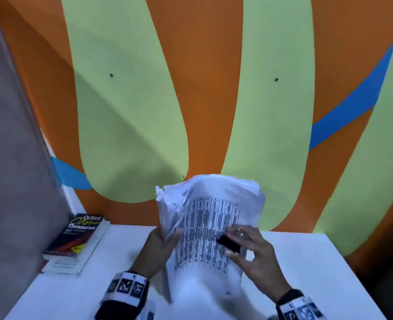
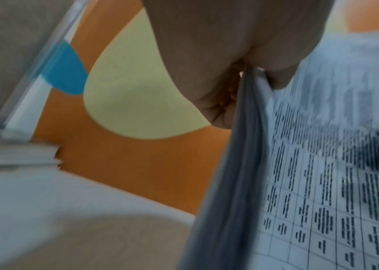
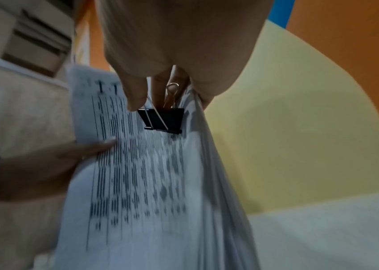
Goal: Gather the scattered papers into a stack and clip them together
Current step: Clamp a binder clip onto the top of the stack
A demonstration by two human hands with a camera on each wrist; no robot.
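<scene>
A thick stack of white papers (image 1: 204, 227) with a printed table on the top sheet stands almost upright above the white table (image 1: 306, 273). My left hand (image 1: 161, 248) grips its left edge, thumb on the front sheet. My right hand (image 1: 248, 248) pinches the wire handles of a black binder clip (image 1: 229, 243) that sits on the stack's right edge. In the right wrist view the binder clip (image 3: 163, 120) is clamped over the stack of papers (image 3: 151, 182), with fingers (image 3: 137, 95) on its silver handles. The left wrist view shows the stack's grey edge (image 2: 237, 164) held in my left hand (image 2: 241, 54).
Two books, the top one a black thesaurus (image 1: 78, 236), lie at the table's left rear corner. A wall painted orange, yellow-green and blue (image 1: 191, 88) rises right behind the table. A grey panel (image 1: 13, 158) closes off the left side.
</scene>
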